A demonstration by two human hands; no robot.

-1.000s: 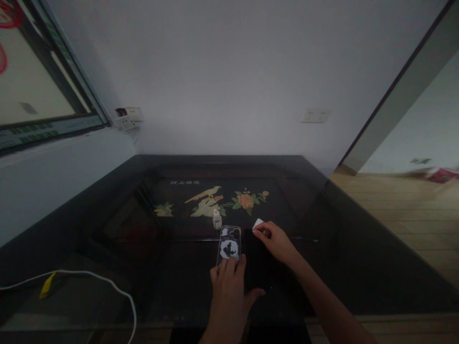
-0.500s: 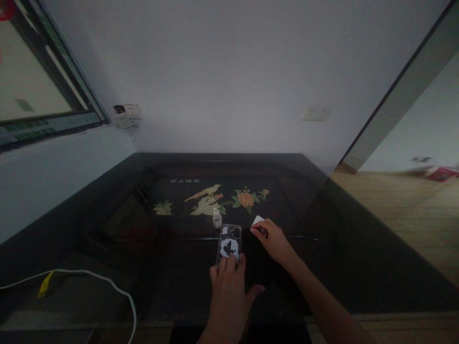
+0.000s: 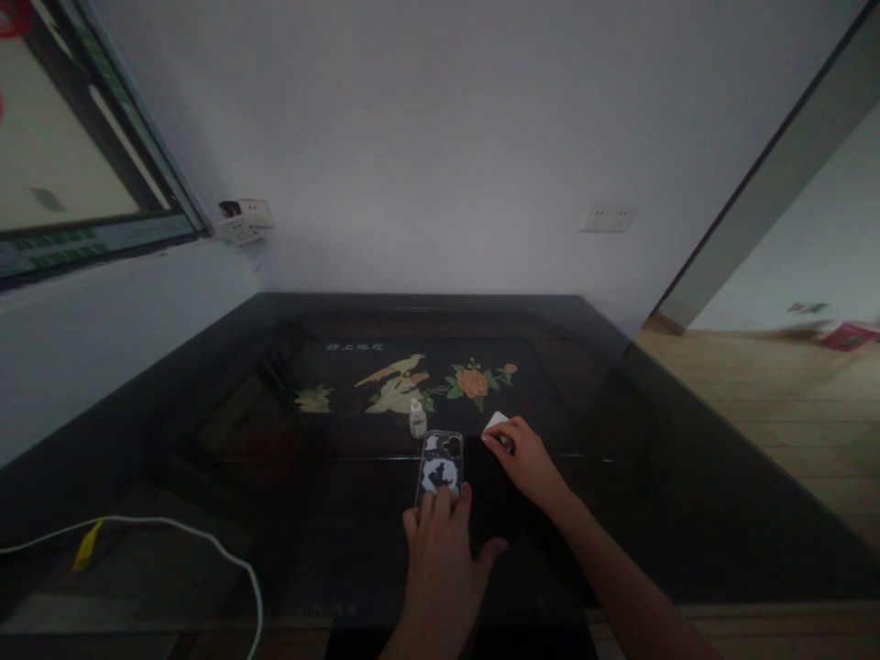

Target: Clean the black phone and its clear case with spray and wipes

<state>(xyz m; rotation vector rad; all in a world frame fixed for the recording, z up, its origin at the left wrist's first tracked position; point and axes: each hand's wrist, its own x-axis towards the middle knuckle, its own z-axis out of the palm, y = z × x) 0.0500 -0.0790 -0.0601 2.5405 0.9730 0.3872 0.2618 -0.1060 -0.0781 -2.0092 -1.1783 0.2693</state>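
A clear phone case (image 3: 440, 472) with a black-and-white pattern lies flat on the dark table, its camera cutout at the far end. My left hand (image 3: 440, 555) rests over its near end, fingers stretched out on the case and thumb spread to the right. To the right, my right hand (image 3: 523, 458) is closed in a pinch, thumb against index finger. A small white piece (image 3: 496, 420) sticks out beyond those fingers, which cover the rest of it. Just past the case stands a small whitish bottle (image 3: 417, 420), upright. A flat black area (image 3: 489, 495) lies between the hands; its kind is unclear.
The glossy dark table (image 3: 171, 431) bears a bird-and-flower picture (image 3: 471, 380). A white cable (image 3: 171, 522) with a yellow tag (image 3: 86, 547) crosses its near left side. Behind are a wall with sockets (image 3: 609, 218) and, at left, a window (image 3: 69, 128).
Almost nothing differs. My left hand stays on the phone case and my right hand keeps its pinch, with only a very slight shift in the picture.
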